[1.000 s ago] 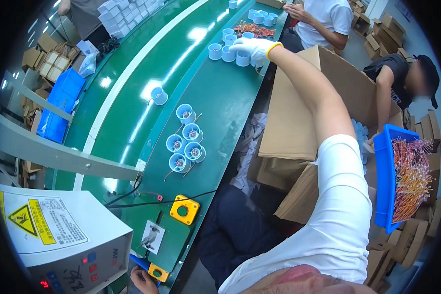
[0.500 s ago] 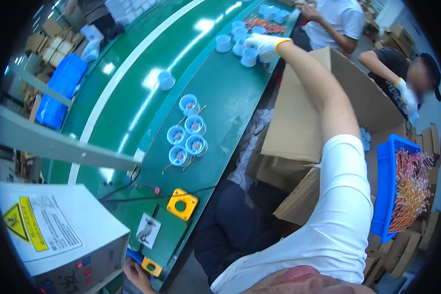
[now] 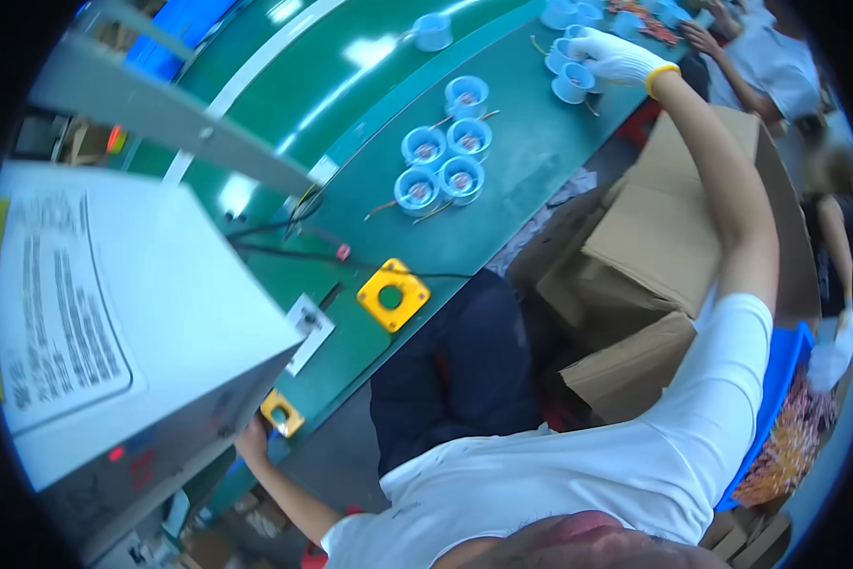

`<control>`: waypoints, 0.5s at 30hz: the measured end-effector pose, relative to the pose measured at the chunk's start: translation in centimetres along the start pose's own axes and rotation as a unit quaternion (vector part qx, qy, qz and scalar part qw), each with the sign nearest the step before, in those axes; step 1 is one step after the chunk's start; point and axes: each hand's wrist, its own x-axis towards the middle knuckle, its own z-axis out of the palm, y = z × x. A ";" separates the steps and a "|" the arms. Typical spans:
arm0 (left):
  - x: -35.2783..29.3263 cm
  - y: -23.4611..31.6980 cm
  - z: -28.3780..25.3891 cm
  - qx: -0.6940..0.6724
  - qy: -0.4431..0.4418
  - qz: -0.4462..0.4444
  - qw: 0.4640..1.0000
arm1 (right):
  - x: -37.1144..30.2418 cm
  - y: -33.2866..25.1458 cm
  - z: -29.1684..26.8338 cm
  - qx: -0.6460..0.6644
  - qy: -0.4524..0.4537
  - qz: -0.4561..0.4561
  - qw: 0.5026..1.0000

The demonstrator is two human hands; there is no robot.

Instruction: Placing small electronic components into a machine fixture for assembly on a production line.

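My right hand (image 3: pixel 621 59), in a white glove with a yellow cuff, reaches across the green bench, its fingers closed at the rim of a light blue plastic cup (image 3: pixel 558 57). A second blue cup (image 3: pixel 573 87) with a thin wire sits just below the glove. Nearer to me stands a group of several blue cups (image 3: pixel 461 180), with small parts inside and wires sticking out. Bare, my left hand (image 3: pixel 252 440) is beside a small yellow plate with a round hole (image 3: pixel 282 413) at the bench's near end. Its fingers are mostly hidden by the white machine box.
The white machine box (image 3: pixel 142 294) fills the left side. A larger yellow plate (image 3: pixel 393 296) and a black cable lie on the bench. One cup (image 3: pixel 433 32) is on the green conveyor. Cardboard boxes (image 3: pixel 664 218) and a blue bin of wires (image 3: pixel 778 417) stand right. Co-workers are beyond.
The view has turned and shifted, so the bench appears higher and further right. My right hand has come back along the bench toward the near group, with two cups at its fingers.
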 end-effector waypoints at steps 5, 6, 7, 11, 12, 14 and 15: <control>0.4 1.2 0.2 0.024 -0.023 -0.049 0.998 | 1.7 -6.5 2.5 -0.011 0.005 -0.084 0.996; 0.3 0.6 0.2 0.026 -0.023 -0.051 0.998 | 1.9 -8.9 2.8 -0.010 -0.004 -0.090 0.996; 0.3 -0.3 0.2 0.038 -0.017 -0.022 0.999 | 2.0 -11.2 2.9 -0.010 -0.013 -0.094 0.995; -0.2 -1.0 0.7 0.040 -0.001 0.033 0.999 | 0.6 -16.3 1.8 -0.012 -0.054 -0.104 0.993; -0.2 -0.7 0.6 0.033 0.003 0.022 0.999 | 0.5 -16.8 1.7 -0.007 -0.070 -0.110 0.991; 0.0 0.1 0.5 0.022 0.006 0.017 1.000 | 0.5 -17.5 1.0 0.000 -0.068 -0.114 0.991; 0.0 0.7 0.5 0.022 0.005 -0.012 1.000 | 0.3 -17.7 0.3 0.008 -0.068 -0.121 0.990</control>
